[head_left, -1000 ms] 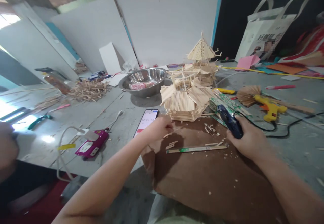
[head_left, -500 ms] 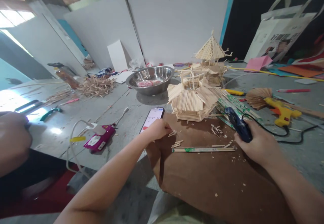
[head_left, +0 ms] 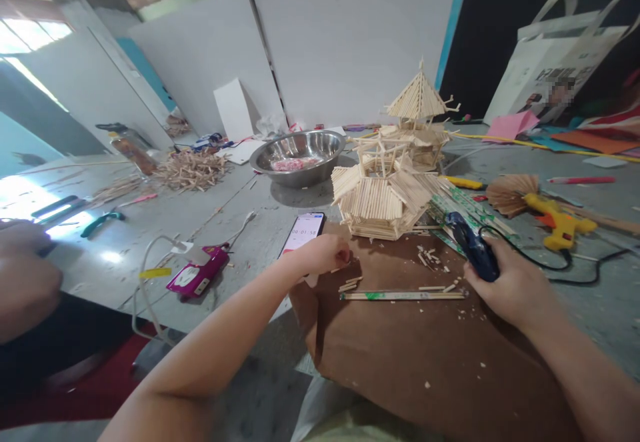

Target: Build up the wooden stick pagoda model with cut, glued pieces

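My left hand [head_left: 327, 255] is closed, fingers curled together, just above the brown board [head_left: 380, 362]. What its fingers hold, if anything, is hidden. Beside it lies a phone [head_left: 304, 227] with a running timer on its screen. Several short stick pieces [head_left: 351, 285] rest below the hand, next to a green-marked bundle of wrapped sticks [head_left: 400, 296]. A dark blue hand tool [head_left: 473, 249] with a black cord is gripped in my right hand [head_left: 515, 289], near scattered stick scraps [head_left: 430, 257]. Behind stands a pavilion model [head_left: 373, 199] made of thin sticks.
A taller stick pavilion [head_left: 419, 99] and a steel basin [head_left: 300, 162] stand farther back. A yellow glue gun [head_left: 560, 222] lies right. Left are a magenta power strip [head_left: 200, 274], a stick pile [head_left: 193, 170] and another person's hand [head_left: 30, 282].
My left hand has lifted slightly and moved a little right, its fingers curling inward. A thin stick piece at its fingertips no longer shows. My right hand and the tool stay put.
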### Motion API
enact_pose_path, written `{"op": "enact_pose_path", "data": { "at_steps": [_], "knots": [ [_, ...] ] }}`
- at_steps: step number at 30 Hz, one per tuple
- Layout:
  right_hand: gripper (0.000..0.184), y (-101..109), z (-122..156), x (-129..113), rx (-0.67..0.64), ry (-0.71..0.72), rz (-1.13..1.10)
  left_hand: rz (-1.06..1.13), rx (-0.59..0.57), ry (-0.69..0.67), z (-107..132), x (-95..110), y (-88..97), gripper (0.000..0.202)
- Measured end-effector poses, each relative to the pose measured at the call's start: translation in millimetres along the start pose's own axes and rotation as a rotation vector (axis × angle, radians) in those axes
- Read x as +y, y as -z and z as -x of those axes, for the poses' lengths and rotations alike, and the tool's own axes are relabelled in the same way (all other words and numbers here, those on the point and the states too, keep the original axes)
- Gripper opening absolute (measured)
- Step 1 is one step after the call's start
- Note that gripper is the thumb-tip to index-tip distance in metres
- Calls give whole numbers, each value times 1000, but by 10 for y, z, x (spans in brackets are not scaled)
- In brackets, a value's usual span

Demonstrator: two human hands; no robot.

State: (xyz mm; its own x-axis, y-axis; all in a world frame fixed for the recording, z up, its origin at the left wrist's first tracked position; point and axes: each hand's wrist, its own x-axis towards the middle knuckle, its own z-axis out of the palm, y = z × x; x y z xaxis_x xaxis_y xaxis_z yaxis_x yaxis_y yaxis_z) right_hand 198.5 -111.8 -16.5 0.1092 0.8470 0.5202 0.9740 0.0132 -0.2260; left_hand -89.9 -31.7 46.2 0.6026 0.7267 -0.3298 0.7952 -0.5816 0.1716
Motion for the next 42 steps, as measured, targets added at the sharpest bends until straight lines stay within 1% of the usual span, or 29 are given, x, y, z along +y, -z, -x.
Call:
{"op": "enact_pose_path", "data": {
  "at_steps": [5,10,13,16,22,29,34,38,42],
  "knots": [
    [35,-10,0,9,0,11,-25,-19,39,-12,-95,-15,-2,17],
    [34,-5,-2,10,-19,5,-28,-42,79,-32,-134,-19,8,16],
    [34,1,-3,4,-20,4,-28,-27,106,-90,-158,-44,-27,15],
    [35,5,-2,-6,-21,1,-32,44,145,-152,-194,-83,-70,14],
    [36,-10,1,-2,-9,4,-21,108,194,-113,-259,-103,-115,16],
    [37,4,-5,-6,-10,22,-12,155,222,-46,-233,57,-41,15],
    [36,10,-5,-7,-18,23,-21,277,267,-32,-211,122,-7,11],
    [37,2,-5,-8,-27,17,-18,422,293,-75,-209,220,28,13],
    [37,7,-10,-18,-49,-1,-11,481,344,-165,-267,453,78,13]
  ]
}}
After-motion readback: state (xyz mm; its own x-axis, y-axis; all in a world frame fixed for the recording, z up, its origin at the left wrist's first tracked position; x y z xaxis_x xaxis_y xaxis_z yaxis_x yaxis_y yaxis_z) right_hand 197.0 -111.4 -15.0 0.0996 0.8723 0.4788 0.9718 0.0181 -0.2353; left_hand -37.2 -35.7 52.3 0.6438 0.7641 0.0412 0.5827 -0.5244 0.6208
